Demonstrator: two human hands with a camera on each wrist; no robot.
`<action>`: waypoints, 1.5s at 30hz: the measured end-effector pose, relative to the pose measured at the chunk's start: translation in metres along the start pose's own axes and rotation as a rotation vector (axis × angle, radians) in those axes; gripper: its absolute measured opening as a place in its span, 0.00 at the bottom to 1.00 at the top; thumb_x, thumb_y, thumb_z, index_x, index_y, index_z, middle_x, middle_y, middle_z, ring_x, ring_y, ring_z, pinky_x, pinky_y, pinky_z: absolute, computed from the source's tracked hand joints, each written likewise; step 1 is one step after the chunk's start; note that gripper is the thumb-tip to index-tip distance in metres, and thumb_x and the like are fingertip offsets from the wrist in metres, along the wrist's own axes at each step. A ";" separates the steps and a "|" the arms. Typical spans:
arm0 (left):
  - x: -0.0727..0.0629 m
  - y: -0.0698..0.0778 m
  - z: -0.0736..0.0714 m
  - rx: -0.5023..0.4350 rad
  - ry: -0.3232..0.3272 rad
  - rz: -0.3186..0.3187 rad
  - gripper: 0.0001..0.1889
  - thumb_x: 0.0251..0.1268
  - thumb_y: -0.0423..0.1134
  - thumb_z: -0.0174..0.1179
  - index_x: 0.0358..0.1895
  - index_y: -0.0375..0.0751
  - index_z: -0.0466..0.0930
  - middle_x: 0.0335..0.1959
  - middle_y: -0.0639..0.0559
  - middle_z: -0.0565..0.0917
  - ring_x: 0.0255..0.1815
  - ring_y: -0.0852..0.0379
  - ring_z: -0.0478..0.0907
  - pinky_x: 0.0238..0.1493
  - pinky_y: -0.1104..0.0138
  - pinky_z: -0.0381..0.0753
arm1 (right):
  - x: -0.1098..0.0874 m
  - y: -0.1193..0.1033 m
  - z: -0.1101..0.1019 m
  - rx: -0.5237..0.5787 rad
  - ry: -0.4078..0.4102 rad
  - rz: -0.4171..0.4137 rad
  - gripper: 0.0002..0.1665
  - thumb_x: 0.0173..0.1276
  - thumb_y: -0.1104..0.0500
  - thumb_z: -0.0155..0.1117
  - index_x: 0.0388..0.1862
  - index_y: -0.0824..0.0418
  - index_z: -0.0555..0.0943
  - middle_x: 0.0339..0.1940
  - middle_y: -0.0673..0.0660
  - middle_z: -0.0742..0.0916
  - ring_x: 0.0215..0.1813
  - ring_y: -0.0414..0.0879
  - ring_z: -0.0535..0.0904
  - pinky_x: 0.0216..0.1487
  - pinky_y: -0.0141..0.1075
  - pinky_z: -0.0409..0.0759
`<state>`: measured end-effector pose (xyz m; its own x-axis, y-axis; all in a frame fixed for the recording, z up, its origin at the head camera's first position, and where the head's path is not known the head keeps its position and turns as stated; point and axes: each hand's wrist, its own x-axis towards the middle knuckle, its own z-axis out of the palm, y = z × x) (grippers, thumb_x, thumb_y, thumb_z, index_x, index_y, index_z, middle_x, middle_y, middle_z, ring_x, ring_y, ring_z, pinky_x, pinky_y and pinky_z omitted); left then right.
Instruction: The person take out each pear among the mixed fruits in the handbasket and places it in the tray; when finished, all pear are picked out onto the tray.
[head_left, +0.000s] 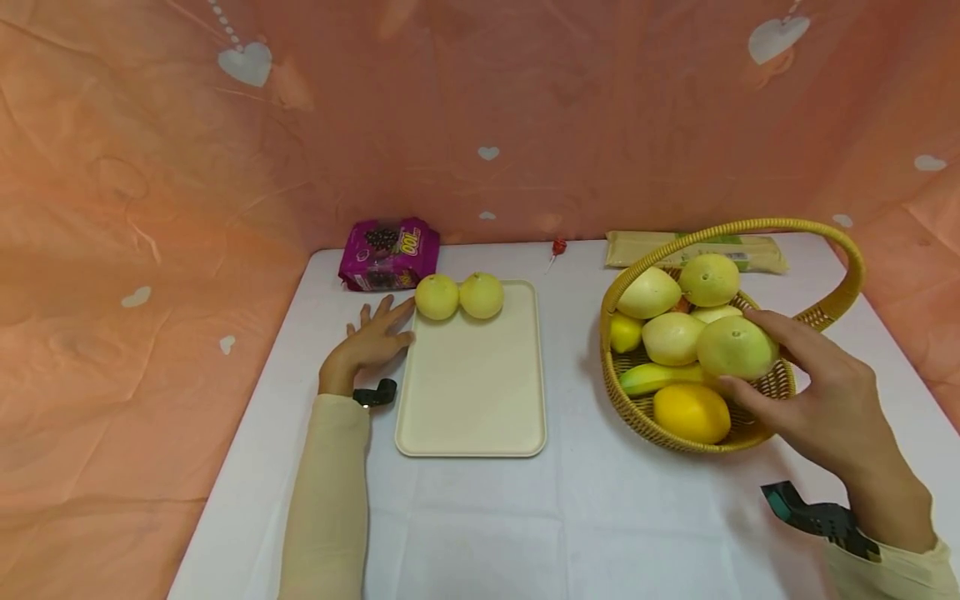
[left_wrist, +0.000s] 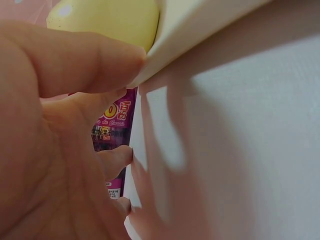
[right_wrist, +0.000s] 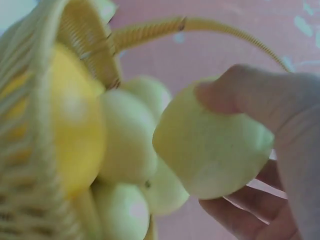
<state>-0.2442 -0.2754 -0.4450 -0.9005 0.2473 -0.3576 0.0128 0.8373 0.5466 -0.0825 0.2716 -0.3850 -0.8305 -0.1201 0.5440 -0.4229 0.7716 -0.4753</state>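
Observation:
My right hand (head_left: 832,400) grips a round pale yellow-green pear (head_left: 737,347), thumb on one side and fingers on the other, over the right side of a wicker basket (head_left: 697,447). In the right wrist view this pear (right_wrist: 210,142) is held apart from the basket's rim. The basket holds several more pale pears (head_left: 671,338), a banana (head_left: 660,377), a yellow mango-like fruit (head_left: 691,413) and a small yellow fruit (head_left: 626,332). My left hand (head_left: 375,337) rests at the left edge of a cream tray (head_left: 472,392), fingers spread. Two pale pears (head_left: 437,297) sit side by side at the tray's far left.
Behind my left hand lies a purple snack package (head_left: 390,254). A red lollipop (head_left: 558,247) is at the table's back middle. A long beige packet (head_left: 761,254) lies behind the basket, whose tall handle (head_left: 780,223) arches above the fruit. Pinkish cloth hangs around the white-covered table.

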 end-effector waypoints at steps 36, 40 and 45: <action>-0.001 0.001 -0.001 -0.013 -0.006 -0.004 0.39 0.85 0.50 0.49 0.92 0.57 0.46 0.93 0.36 0.32 0.89 0.23 0.17 0.79 0.22 0.18 | 0.085 -0.096 0.056 0.630 -0.213 -0.184 0.56 0.45 0.82 0.86 0.77 0.61 0.80 0.72 0.58 0.86 0.64 0.45 0.86 0.65 0.32 0.86; -0.002 0.002 -0.001 -0.012 -0.002 -0.002 0.39 0.85 0.50 0.50 0.92 0.57 0.47 0.93 0.36 0.32 0.89 0.24 0.18 0.79 0.23 0.18 | 0.094 -0.104 0.076 0.679 -0.230 -0.209 0.53 0.50 0.79 0.86 0.77 0.60 0.80 0.71 0.57 0.86 0.66 0.45 0.85 0.69 0.34 0.84; -0.002 0.002 0.000 -0.006 0.003 -0.001 0.39 0.85 0.50 0.50 0.92 0.56 0.47 0.93 0.36 0.33 0.89 0.23 0.18 0.79 0.23 0.19 | 0.104 -0.111 0.102 0.745 -0.268 -0.207 0.50 0.55 0.74 0.86 0.78 0.59 0.79 0.71 0.56 0.86 0.67 0.45 0.85 0.70 0.35 0.84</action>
<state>-0.2422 -0.2743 -0.4426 -0.9017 0.2451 -0.3562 0.0095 0.8348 0.5504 -0.1586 0.1099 -0.3459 -0.7276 -0.4328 0.5322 -0.6289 0.1111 -0.7695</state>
